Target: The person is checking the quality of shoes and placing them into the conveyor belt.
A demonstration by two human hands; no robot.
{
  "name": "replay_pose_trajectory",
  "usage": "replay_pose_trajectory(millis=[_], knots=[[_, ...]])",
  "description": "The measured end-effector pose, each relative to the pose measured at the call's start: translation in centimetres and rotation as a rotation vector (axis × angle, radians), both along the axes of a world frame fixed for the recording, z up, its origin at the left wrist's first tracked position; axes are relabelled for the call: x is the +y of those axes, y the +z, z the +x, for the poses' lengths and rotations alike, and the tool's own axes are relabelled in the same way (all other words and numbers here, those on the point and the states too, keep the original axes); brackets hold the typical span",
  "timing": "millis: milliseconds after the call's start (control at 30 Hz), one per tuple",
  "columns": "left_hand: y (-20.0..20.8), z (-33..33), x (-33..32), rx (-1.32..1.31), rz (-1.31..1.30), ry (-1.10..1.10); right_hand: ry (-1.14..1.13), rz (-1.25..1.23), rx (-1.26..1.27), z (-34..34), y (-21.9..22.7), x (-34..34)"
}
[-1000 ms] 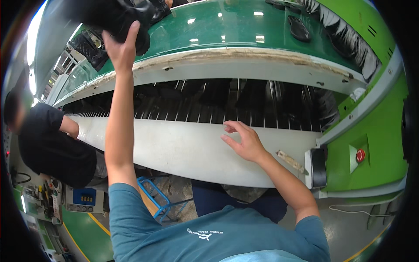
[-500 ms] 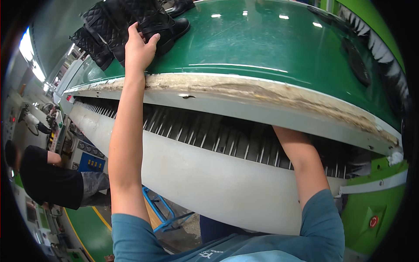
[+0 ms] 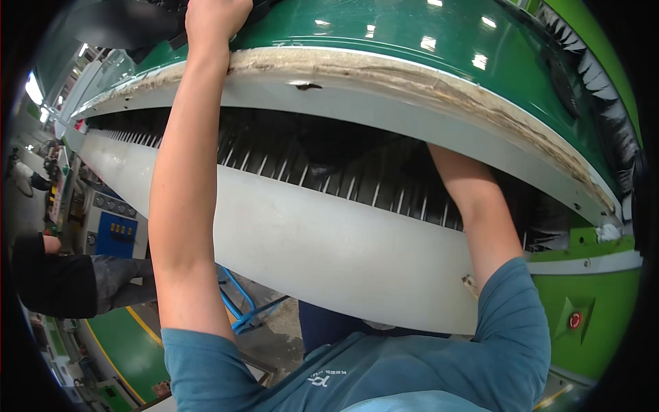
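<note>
At the top edge of the view my left hand (image 3: pixel 216 20) is closed against black boots (image 3: pixel 264 9) standing on the green tabletop (image 3: pixel 329 34). Its fingertips are cut off by the frame. My right forearm (image 3: pixel 467 182) reaches under the table's front edge (image 3: pixel 357 72) into the slot, and that hand is hidden there. Inside the slot, left of the forearm, a dark black shape (image 3: pixel 333 147) lies over a row of thin metal rods (image 3: pixel 274 168). Its kind cannot be made out.
A broad white curved panel (image 3: pixel 329 254) runs below the slot, in front of my body. Green machine housing with a red button (image 3: pixel 574 320) stands at the right. Dark bristly strips (image 3: pixel 597 89) hang at the far right. A person (image 3: pixel 58 281) in black stands at the left.
My view has tilted down, so the table edge and boots sit higher in it. A blurred dark shape has come in at top left, and a black shape now shows in the slot.
</note>
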State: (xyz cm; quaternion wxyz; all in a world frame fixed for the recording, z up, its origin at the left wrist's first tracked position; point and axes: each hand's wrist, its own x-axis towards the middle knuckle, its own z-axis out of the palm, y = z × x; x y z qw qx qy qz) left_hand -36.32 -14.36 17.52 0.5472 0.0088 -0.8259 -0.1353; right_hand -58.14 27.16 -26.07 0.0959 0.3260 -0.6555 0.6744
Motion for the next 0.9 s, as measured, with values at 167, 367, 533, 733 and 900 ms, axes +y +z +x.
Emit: replay_pose_trajectory(millis=[167,367,533,733,900], knots=[[-1.8,2.3,-2.5,0.091,-0.055,0.168,-0.167,0.419,0.052,10.5,5.3,-10.9],[-7.0,16.9,1.7,0.371,0.234,-0.339,-0.185,0.648,-0.648,27.1,19.4,-7.2],[-19.3,30.6,11.1,-0.246,0.626,-0.572,-0.381,0.292,-0.861,38.0,17.5,-2.1],[-13.9,38.4,16.6,-0.197,0.775,-0.796,-0.227,0.4,-0.788,53.4,18.4,2.7],[-11.3,40.4,20.5,-0.441,0.508,-1.039,-0.477,0.617,-0.471,59.4,25.3,4.4]])
